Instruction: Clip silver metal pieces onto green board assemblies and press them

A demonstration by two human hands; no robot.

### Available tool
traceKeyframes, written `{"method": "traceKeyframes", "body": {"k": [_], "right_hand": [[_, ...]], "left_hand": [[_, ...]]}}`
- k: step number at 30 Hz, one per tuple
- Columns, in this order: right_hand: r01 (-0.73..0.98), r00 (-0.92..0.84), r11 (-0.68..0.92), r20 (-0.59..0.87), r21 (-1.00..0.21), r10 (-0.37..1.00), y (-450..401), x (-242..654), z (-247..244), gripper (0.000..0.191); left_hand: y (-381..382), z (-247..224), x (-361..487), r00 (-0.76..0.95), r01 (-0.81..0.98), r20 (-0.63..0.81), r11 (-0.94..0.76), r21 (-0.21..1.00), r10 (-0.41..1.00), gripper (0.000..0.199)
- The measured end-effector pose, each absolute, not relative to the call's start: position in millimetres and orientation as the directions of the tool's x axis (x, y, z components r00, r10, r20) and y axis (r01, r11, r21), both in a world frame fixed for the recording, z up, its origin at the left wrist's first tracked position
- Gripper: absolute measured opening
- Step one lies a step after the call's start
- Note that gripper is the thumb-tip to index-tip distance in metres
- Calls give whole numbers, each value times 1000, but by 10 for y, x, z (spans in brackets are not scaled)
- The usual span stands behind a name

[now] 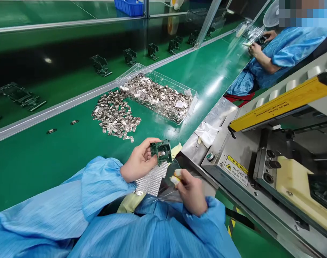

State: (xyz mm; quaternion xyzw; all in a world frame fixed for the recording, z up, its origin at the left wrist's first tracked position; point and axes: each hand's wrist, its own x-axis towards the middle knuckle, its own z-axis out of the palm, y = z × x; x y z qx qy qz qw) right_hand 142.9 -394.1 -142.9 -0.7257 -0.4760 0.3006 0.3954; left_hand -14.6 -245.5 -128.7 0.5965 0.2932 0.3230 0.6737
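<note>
A dark green plastic part (162, 151) with a square opening is pinched in my left hand (140, 161), above the bench's near edge. My right hand (192, 190) is closed, lower and to the right, with white and yellow coverings on its thumb and finger; whether it holds anything is hidden. Below the green part lies a sheet of silvery metal pieces (152, 179) in neat rows. Beyond my left hand, a loose pile of small metal pieces (116, 114) rests on the green bench, beside a clear tray (188, 116) full of similar pieces.
Several dark green parts (100, 65) stand along a conveyor behind a metal rail (26, 120). At right is a machine with a yellow bar (281, 102) and a warning label. A white crumpled bag (207, 133) lies beside it. A person in blue sleeves (292, 50) works at the upper right.
</note>
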Motion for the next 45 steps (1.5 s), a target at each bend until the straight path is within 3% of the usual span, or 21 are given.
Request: {"method": "traceKeyframes", "body": {"k": [4,9,15,30,38,42,45], "right_hand": [[314,472,-143,24,-938,881,-3914,1494,-1052,11],[267,453,-66,64,-961,889,-3746,1441,-932,15],[390,505,52,260,-919,823,-3500,1265,-1005,6],[547,522,117,447,-829,726,-3258,924,-1179,14],[332,608,132,319,-934,727,-3257,939,-1200,15],[27,601,139,127,-990,789,-3244,960,-1204,21],[-210,554,136,-3,-968,833,-3238,981,-1218,25]], "left_hand": [[-2475,-1301,-152,610,-162,13,109,981,792,40],[-2494,-1314,-166,600,-203,55,85,976,798,38],[-2529,-1294,-172,641,-214,106,45,976,761,35],[-2570,-1204,-199,610,-67,156,-145,987,777,34],[-2605,-1199,-211,614,-50,164,-169,984,772,32],[-2591,-1186,-221,634,-46,176,-190,981,753,32],[-2559,-1146,-250,670,11,192,-269,963,717,31]]}}
